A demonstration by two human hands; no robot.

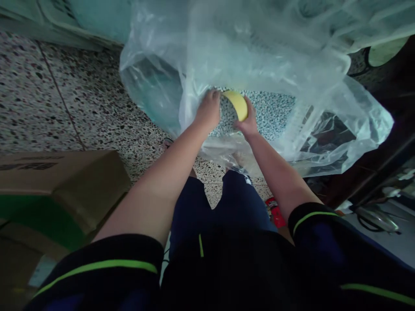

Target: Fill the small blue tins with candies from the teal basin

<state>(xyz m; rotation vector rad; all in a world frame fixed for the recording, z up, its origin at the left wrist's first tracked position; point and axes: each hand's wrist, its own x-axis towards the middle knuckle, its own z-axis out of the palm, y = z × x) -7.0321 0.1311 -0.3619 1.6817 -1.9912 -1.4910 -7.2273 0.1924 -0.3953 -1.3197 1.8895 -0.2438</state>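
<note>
A round yellow cup (239,105) sits low among grey pellets (272,111) in a large clear plastic bag (240,56). Pellets also show in the cup's mouth. My right hand (249,121) grips the cup's right side, thumb toward me and fingers around the far side. On the opposite side, my left hand (210,110) is closed, its fingers curled by the rim. The left hand appears to hold the cup's left edge, though its fingertips are partly hidden. The bag's lining lies open around both wrists.
Pale plastic crates (366,21) stand along the far side. A cardboard box (61,181) is on the speckled floor (42,95) at left. Metal and white items (378,218) lie at lower right, and something red (275,212) is beside my leg.
</note>
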